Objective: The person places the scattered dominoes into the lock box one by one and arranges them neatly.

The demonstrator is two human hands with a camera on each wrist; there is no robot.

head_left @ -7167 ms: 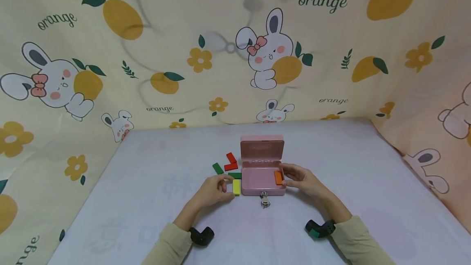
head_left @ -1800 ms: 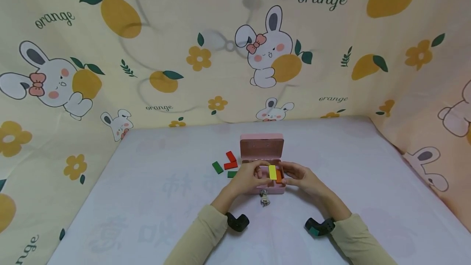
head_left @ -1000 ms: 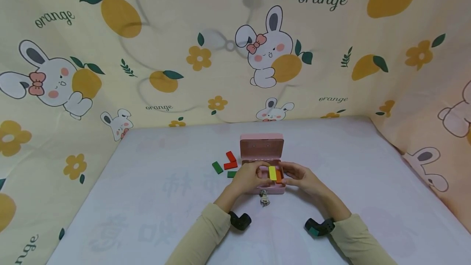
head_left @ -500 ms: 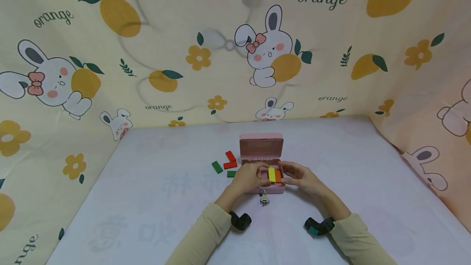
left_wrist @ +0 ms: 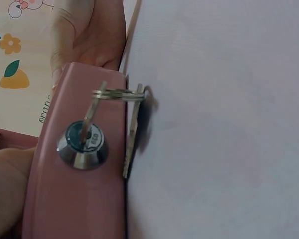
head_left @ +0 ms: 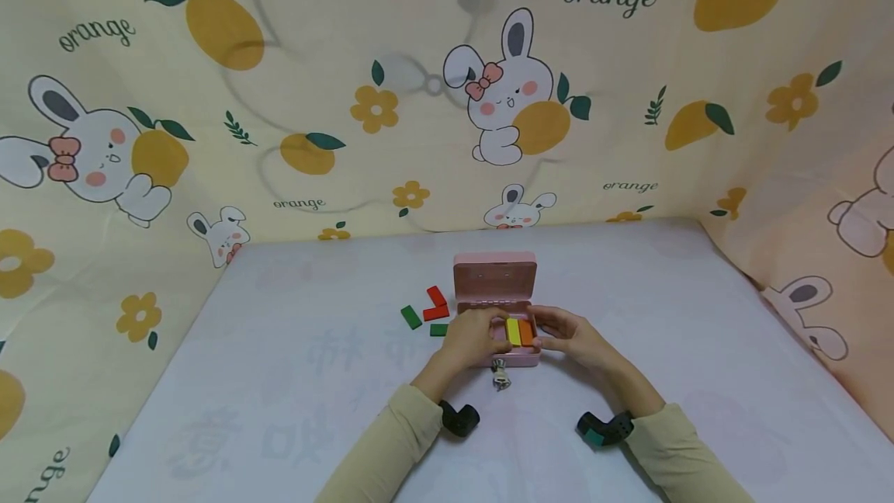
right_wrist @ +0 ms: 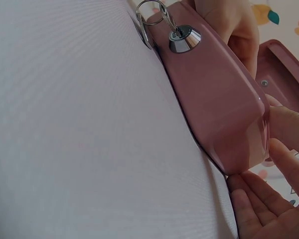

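Note:
A pink metal cash box point(head_left: 517, 361) stands with its lid raised, and keys point(left_wrist: 134, 134) hang from its front lock point(left_wrist: 83, 145). My left hand point(head_left: 466, 336) reaches over the left part of the box and pinches a yellow block point(head_left: 513, 331) between thumb and fingers. Right beside that block, inside the box, an orange block point(head_left: 526, 332) lies along the right wall. My right hand point(head_left: 576, 336) holds the box at its right side; in the right wrist view its fingers point(right_wrist: 261, 204) bend around the front right corner.
Left of the box lie two red blocks point(head_left: 436, 313) and two green blocks point(head_left: 410, 317), one partly behind my left hand. A white cloth point(head_left: 279, 379) covers the table. Behind it rises a patterned backdrop point(head_left: 314, 84) with rabbits and oranges.
My left hand has carried the yellow block from the table left of the box rightward into it, then lowered it beside the orange block. My right hand has stayed at the box's right side.

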